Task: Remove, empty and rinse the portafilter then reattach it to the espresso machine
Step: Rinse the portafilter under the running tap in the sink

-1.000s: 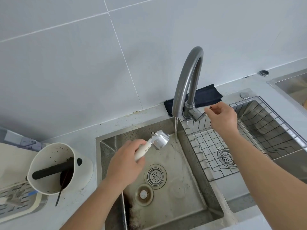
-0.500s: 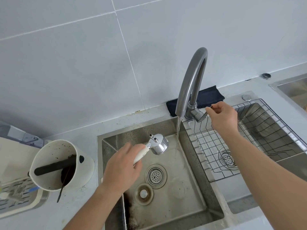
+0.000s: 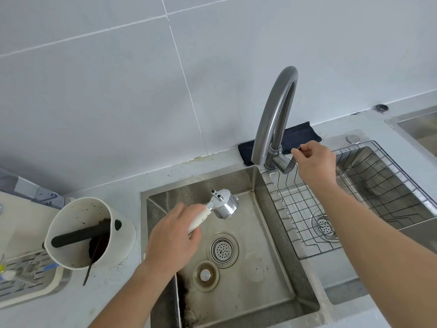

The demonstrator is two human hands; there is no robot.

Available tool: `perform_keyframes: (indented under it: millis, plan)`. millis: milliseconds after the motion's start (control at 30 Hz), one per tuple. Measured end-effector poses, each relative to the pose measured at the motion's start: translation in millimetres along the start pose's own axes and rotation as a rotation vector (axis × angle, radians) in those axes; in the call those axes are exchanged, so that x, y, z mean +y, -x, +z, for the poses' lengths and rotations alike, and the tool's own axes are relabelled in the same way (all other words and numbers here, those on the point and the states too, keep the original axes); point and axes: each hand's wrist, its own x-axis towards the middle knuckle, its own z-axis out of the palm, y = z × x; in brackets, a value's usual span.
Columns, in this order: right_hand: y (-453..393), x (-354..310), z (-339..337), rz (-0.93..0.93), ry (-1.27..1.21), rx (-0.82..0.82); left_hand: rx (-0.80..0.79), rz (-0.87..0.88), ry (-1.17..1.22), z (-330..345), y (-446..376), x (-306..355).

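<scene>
My left hand (image 3: 172, 237) grips the white handle of the portafilter (image 3: 225, 207) and holds it low over the steel sink (image 3: 262, 204). Its shiny metal head is tilted up and to the right, left of and below the spout. The grey arched faucet (image 3: 274, 114) stands at the back of the sink, and no water stream shows under its spout. My right hand (image 3: 315, 162) sits against the tip of the faucet lever (image 3: 282, 165), fingers curled together.
A white knock box (image 3: 78, 233) with a black bar and coffee grounds stands left of the sink, beside a drip tray (image 3: 23, 273). A wire rack (image 3: 305, 209) spans the right basin. A dark cloth (image 3: 300, 136) lies behind the faucet. Drain strainer (image 3: 222, 249) in the sink floor.
The water stream seen under the spout in both earlier frames is gone now. The portafilter sits a little further left of the spout. My right hand stays at the lever.
</scene>
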Motion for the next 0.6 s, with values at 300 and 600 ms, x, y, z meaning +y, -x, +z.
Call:
perform_keyframes:
  millis: [300,600]
  plan:
    - [2,-2,-3,-0.048,0.058,-0.009,-0.028,-0.062,0.072,3,9,-1]
    - [10,-12,-8,-0.032,0.108,-0.057,-0.027,-0.105,0.134,3,21,7]
